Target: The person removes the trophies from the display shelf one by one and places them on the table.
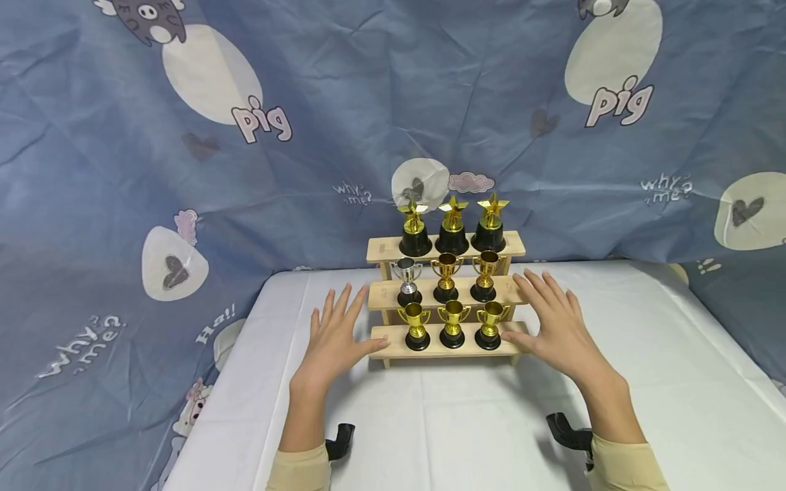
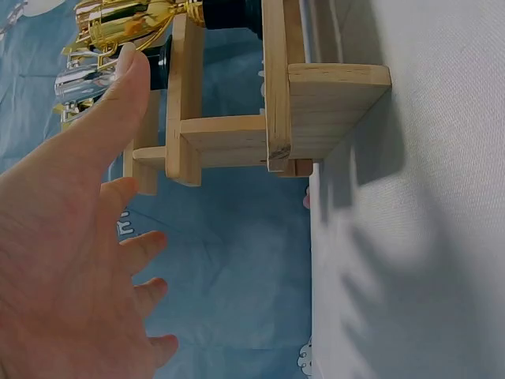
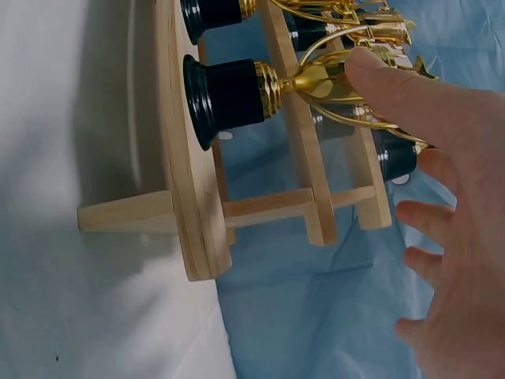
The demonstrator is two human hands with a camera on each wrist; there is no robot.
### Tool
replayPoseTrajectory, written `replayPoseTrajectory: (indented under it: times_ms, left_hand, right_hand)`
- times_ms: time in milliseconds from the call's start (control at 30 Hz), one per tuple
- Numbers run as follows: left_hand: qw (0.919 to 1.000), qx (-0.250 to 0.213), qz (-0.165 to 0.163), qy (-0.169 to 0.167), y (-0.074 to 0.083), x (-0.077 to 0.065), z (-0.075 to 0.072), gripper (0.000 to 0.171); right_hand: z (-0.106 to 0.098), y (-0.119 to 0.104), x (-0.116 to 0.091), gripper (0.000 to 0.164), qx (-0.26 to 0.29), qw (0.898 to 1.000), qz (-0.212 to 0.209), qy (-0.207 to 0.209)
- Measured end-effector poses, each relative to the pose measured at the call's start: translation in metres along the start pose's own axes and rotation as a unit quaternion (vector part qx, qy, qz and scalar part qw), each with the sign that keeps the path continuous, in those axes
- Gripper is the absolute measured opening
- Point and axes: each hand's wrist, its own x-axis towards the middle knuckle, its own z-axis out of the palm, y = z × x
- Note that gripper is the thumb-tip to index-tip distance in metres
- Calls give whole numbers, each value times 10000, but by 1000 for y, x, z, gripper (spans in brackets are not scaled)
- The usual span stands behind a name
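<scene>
You held your left hand and right hand at either side of the grained wooden rack, their fingers spread and loosely extended. It stood on the white cloth, its three steps bearing shiny gold star trophies above two-handled cups, one silver. The wrinkled blue curtain behind read "pig" and "why me?"

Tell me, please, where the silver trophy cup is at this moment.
In the head view, the silver trophy cup stands leftmost on the middle shelf of the wooden rack, just left of a golden cup.
</scene>
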Motion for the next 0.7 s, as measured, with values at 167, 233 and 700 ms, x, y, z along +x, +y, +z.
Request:
replayPoseTrajectory:
  times_ms: [167, 233, 700]
  left_hand:
    - [10000, -29, -7, -60, 1, 2, 0, 108]
    - [10000, -45, -4, -56, 1, 1, 0, 108]
    - [9997, 72, -98, -190, -1, 3, 4, 111]
  right_hand:
    - [1, -1, 2, 101, 189, 9998, -98, -1]
    - [1, -2, 2, 99, 285, 9995, -125, 6]
    - [5, -5, 3, 98, 693, 9975, 8, -168]
